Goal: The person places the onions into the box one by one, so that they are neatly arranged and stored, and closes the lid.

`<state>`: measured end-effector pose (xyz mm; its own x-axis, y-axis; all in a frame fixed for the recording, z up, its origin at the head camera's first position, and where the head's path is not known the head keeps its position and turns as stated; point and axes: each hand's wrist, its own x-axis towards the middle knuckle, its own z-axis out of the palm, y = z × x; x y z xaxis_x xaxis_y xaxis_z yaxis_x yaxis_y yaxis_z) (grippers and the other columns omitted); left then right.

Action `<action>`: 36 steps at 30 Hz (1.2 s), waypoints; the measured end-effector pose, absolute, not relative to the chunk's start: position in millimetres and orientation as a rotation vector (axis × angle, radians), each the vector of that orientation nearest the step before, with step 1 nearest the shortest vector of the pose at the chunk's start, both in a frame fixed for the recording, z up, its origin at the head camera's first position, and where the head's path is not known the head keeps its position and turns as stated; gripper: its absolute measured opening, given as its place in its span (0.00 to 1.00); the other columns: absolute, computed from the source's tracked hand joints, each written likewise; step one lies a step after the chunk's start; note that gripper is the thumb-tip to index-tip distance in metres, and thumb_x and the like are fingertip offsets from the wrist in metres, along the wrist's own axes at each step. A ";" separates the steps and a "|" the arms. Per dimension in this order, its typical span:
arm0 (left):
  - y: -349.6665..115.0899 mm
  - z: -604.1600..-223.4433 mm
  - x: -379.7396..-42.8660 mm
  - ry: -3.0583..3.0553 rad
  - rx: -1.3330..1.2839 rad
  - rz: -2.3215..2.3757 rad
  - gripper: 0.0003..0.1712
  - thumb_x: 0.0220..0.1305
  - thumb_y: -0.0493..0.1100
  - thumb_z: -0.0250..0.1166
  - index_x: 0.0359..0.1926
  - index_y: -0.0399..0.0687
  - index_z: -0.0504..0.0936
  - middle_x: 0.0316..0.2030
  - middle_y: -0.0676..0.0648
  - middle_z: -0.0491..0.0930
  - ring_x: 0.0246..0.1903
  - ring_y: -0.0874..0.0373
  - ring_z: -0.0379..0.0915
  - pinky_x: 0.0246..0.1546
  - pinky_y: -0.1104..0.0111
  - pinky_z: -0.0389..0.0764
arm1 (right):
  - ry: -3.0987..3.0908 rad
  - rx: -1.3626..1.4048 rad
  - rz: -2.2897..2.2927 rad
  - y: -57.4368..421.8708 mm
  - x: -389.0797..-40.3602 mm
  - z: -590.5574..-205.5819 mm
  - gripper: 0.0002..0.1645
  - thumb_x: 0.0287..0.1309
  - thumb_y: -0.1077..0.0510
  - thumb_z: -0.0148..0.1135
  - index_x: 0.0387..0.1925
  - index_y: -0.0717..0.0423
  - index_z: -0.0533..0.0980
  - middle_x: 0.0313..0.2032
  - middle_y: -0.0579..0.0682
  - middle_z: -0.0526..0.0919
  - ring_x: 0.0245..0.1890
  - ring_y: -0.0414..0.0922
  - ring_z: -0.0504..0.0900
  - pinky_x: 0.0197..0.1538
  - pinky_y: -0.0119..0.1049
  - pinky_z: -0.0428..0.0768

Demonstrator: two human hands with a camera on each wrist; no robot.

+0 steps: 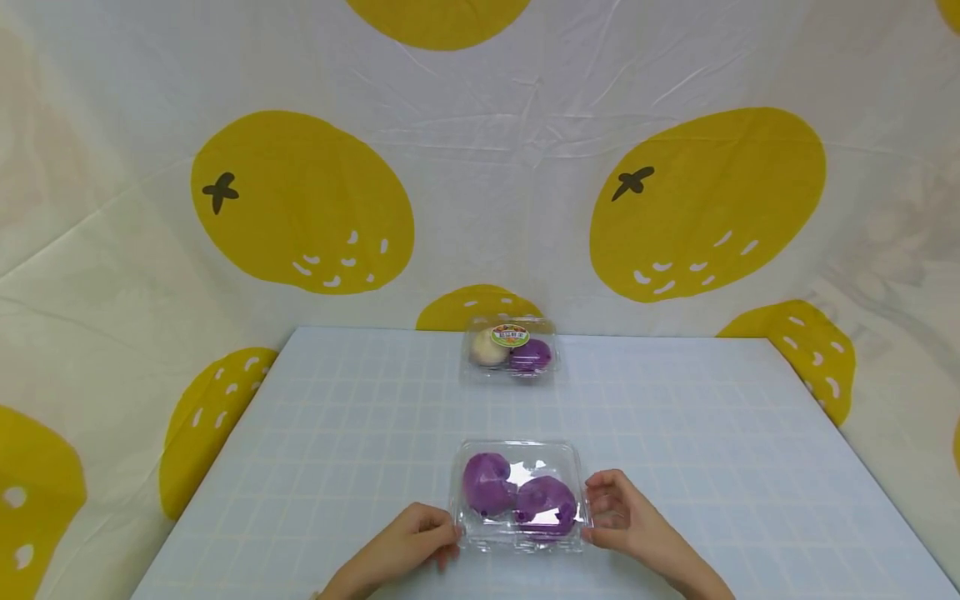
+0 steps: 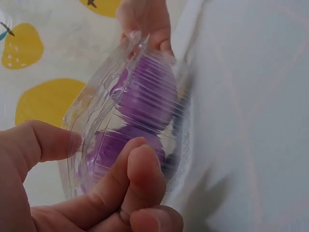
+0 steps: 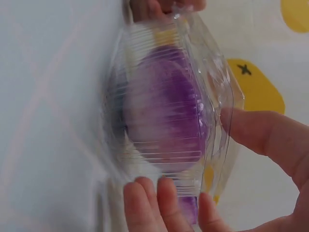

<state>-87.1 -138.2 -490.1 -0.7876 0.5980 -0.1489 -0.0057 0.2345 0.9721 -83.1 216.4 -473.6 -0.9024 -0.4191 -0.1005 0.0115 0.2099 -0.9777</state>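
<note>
A clear plastic clamshell box (image 1: 551,457) with two purple rounded pieces (image 1: 489,483) inside lies on the near part of the table. My left hand (image 1: 412,535) holds its left side. In the left wrist view that thumb (image 2: 63,144) is at the rim, and the fingers are bent beside the ribbed wall. On the opposite side my right hand (image 1: 630,518) holds the box. The right wrist view shows its thumb (image 3: 248,128) on the rim, with fingertips (image 3: 166,193) along the ribbed side wall. The lid lies over the purple pieces.
A second clear box (image 1: 553,331) stands by the table's back edge, with a pale round piece (image 1: 489,348), a purple one (image 1: 531,357) and an oval label (image 1: 510,335) on top. Behind the light checked table (image 1: 337,433) hangs a white cloth (image 1: 495,200) printed with yellow fruit.
</note>
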 end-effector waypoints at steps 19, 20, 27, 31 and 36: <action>-138.1 -505.0 -92.0 1.714 0.542 1.766 0.18 0.71 0.38 0.55 0.34 0.25 0.81 0.25 0.26 0.80 0.19 0.64 0.71 0.22 0.79 0.74 | 1.411 -0.577 -1.799 218.9 -90.0 -496.3 0.25 0.74 0.63 0.43 0.37 0.91 0.65 0.30 0.53 0.86 0.30 0.37 0.83 0.37 0.28 0.84; -138.0 -505.1 -91.9 1.701 0.550 1.778 0.18 0.71 0.38 0.55 0.34 0.24 0.81 0.25 0.26 0.80 0.19 0.64 0.71 0.23 0.79 0.74 | 1.399 -0.568 -1.805 218.7 -90.2 -496.8 0.25 0.74 0.63 0.43 0.37 0.92 0.64 0.31 0.48 0.86 0.30 0.37 0.82 0.37 0.28 0.84; -136.1 -511.0 -92.1 1.626 0.531 1.859 0.20 0.71 0.37 0.54 0.36 0.17 0.78 0.24 0.37 0.84 0.20 0.65 0.73 0.24 0.78 0.77 | 1.385 -0.552 -1.839 217.9 -91.1 -499.7 0.24 0.73 0.66 0.42 0.36 0.94 0.61 0.30 0.47 0.85 0.29 0.37 0.82 0.36 0.28 0.83; -134.6 -514.8 -90.6 1.614 0.491 1.883 0.21 0.72 0.38 0.55 0.36 0.16 0.78 0.23 0.52 0.84 0.20 0.66 0.74 0.24 0.79 0.77 | 1.384 -0.544 -1.848 217.2 -91.3 -500.4 0.24 0.72 0.66 0.43 0.36 0.94 0.60 0.30 0.46 0.85 0.28 0.36 0.81 0.36 0.28 0.83; -132.6 -517.7 -88.7 1.614 0.469 1.919 0.21 0.71 0.37 0.56 0.35 0.15 0.77 0.21 0.52 0.84 0.19 0.66 0.74 0.23 0.79 0.76 | 1.381 -0.531 -1.858 216.0 -91.5 -501.0 0.24 0.71 0.66 0.43 0.35 0.94 0.58 0.29 0.45 0.85 0.27 0.36 0.80 0.35 0.27 0.83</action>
